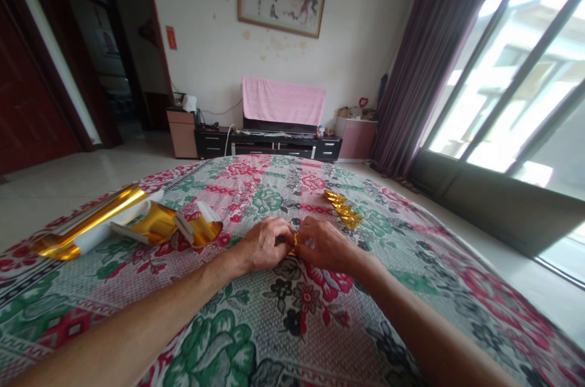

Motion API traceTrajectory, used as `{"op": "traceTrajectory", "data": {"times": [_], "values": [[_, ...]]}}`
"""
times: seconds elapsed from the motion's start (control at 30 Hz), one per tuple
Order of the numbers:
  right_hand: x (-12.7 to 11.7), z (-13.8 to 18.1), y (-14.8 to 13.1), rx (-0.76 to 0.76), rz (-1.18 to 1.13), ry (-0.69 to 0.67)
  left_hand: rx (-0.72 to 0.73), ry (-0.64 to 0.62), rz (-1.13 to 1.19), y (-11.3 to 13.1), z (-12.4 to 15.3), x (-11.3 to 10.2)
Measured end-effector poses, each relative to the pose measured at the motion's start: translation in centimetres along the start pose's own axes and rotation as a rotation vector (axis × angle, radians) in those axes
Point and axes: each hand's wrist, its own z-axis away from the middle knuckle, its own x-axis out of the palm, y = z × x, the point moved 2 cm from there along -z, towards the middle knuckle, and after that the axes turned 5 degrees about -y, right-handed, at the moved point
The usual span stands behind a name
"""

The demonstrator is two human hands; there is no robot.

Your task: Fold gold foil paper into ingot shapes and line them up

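Both my hands are together over the middle of the flowered cloth. My left hand (269,242) is closed, its fingers pinching a small piece of gold foil paper (295,244). From the other side, my right hand (322,245) pinches the same piece, fingers curled. Most of that piece is hidden by the fingers. Beyond my right hand lies a row of several folded gold paper pieces (342,209). Off to the left are a curled gold sheet (109,211) with a white underside and curled smaller gold sheets (158,225).
The flowered cloth (214,338) covers a broad surface with a rounded far edge. Past it, a low cabinet (212,143) stands against the wall, with a pink cloth (283,99) draped over something on top. A purple curtain (415,70) hangs beside the window at right.
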Motion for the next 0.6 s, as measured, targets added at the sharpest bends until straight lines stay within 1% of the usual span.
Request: {"op": "traceTrajectory", "data": {"times": [0.23,0.4,0.6], "values": [[0.3,0.0,0.1,-0.017,-0.004,0.02,-0.032,-0.016,0.005,0.2,0.0,-0.1],[0.1,0.0,0.1,-0.004,-0.028,0.006,-0.035,-0.018,-0.007,0.3,0.1,-0.1],[0.3,0.1,1.8,-0.08,-0.098,-0.007,-0.007,-0.009,-0.011,0.4,0.1,-0.1]]}}
